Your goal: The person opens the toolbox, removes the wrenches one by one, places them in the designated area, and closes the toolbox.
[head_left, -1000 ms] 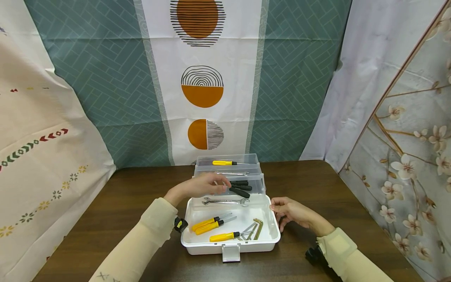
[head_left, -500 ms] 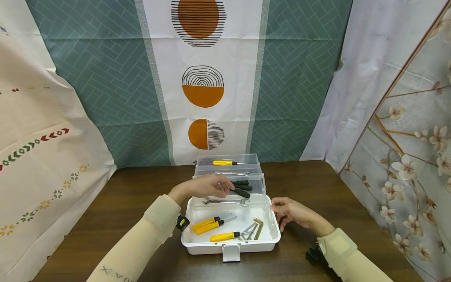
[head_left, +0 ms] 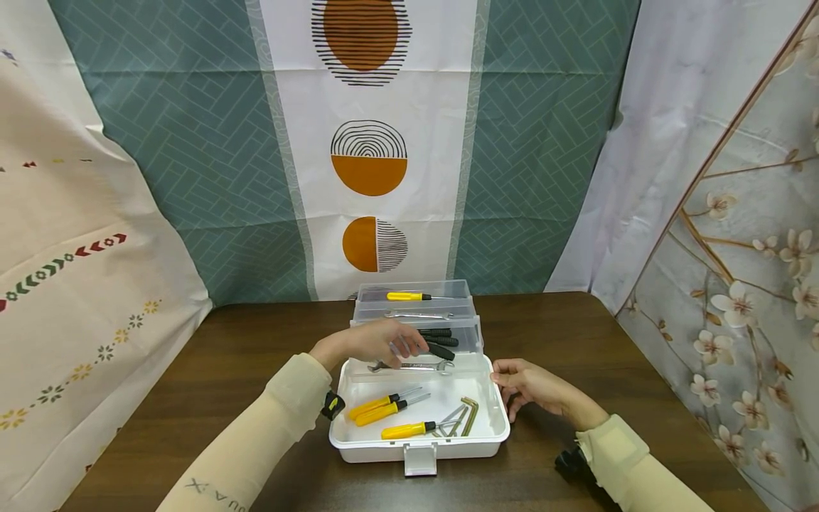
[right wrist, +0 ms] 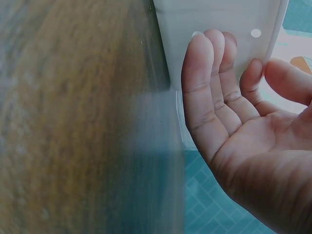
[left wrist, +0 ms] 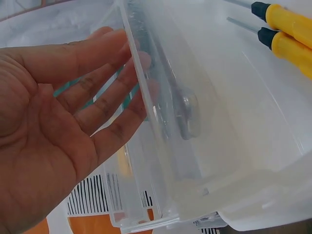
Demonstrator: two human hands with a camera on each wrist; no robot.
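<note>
A white toolbox (head_left: 419, 449) stands with its clear tiered trays (head_left: 377, 307) raised at the back. My left hand (head_left: 377, 341) reaches over the lowest tray, holding nothing, with loosely bent fingers. Its fingertips meet the tray's clear wall (left wrist: 146, 97) in the left wrist view. Just below lies a wrench (head_left: 409, 366), and to the right are several black-handled tools (head_left: 441, 350), partly hidden by the fingers. My right hand (head_left: 537, 387) holds the toolbox's right side. In the right wrist view, thumb and index finger pinch its rim, the other fingers against the white wall (right wrist: 219, 17).
Yellow screwdrivers (head_left: 380, 412) and hex keys (head_left: 470, 416) lie in the box's base. Another wrench (head_left: 419, 315) and a yellow screwdriver (head_left: 408, 296) sit in the upper trays. The box rests on a dark wooden table (head_left: 256, 363), with hanging cloths behind.
My left hand has shifted slightly right and lower, its fingers now dipping towards the wrench and covering more of the black handle. The right hand and toolbox have stayed put.
</note>
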